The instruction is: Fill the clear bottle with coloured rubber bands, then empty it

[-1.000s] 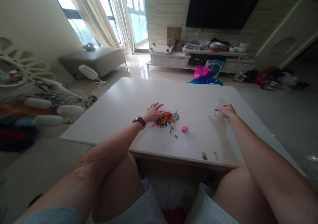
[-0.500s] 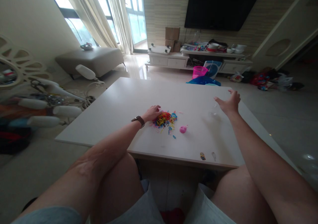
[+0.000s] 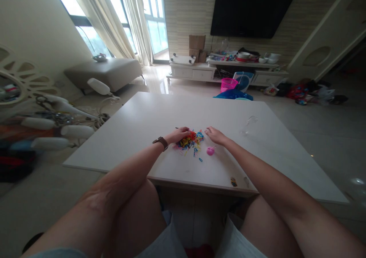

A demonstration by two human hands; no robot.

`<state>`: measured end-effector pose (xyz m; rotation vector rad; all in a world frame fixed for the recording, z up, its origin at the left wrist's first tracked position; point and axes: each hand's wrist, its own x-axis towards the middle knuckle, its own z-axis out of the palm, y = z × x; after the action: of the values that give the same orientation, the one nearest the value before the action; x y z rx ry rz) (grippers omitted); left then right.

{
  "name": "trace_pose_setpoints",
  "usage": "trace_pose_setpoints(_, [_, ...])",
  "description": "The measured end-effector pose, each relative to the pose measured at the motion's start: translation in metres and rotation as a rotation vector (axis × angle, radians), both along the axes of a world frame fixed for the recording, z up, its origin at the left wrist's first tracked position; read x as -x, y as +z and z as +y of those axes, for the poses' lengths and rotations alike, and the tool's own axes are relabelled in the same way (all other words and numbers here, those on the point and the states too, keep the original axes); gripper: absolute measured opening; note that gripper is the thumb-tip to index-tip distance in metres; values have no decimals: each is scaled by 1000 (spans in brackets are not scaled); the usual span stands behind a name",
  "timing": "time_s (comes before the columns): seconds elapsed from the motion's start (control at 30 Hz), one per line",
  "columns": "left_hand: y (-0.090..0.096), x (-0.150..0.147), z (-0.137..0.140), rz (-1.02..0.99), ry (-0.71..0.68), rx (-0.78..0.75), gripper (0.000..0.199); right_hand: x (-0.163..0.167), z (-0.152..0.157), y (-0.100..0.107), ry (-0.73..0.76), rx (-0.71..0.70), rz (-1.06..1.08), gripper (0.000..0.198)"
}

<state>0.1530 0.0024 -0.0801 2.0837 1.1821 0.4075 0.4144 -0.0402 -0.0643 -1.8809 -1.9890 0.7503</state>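
A loose heap of small colourful clip-like pieces [image 3: 190,140] lies on the white table [image 3: 137,130]. My left hand [image 3: 178,136], with a brown-strapped watch at the wrist, is at the heap's left side. Its fingers are bent together over the pieces, and what lies between them is hidden. My right hand [image 3: 215,136] reaches in from the right, its fingers drawn together by the heap's far right edge. I cannot make out anything in it. Just below that hand sits a small round pink object [image 3: 210,150]. One blue clip-like piece [image 3: 200,160] lies apart, nearer me.
A see-through plastic item [image 3: 249,125] lies on the table's right part. By the front edge are a small yellow figure [image 3: 233,181] and a pale flat piece [image 3: 246,181], partly behind my right forearm. A white-shaded lamp [image 3: 77,131] stands left of the table.
My right hand has moved left and nearer me, from above the see-through item to the heap, and its spread fingers have closed. My left hand stays at the heap, fingers slightly further over it.
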Motion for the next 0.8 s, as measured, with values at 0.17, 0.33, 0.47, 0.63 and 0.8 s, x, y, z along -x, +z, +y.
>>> trace_pose_setpoints(0.17, [7, -6, -3, -149, -54, 95, 47, 30, -4, -2, 89, 32, 125, 41])
trace_pose_setpoints(0.33, [21, -4, -9, -69, 0, -92, 31, 42, -11, 12, 123, 72, 388, 37])
trace_pose_setpoints(0.47, [29, -6, -15, -16, -14, -270, 24, 27, -14, 31, 94, -26, 274, 31])
trace_pose_setpoints(0.63, [22, -17, -29, 156, -171, -310, 74, 2, -32, 47, 363, 38, -87, 34])
trace_pose_setpoints(0.8, [10, -31, -47, 260, -328, -329, 93, 0, -52, 42, 520, 93, -311, 28])
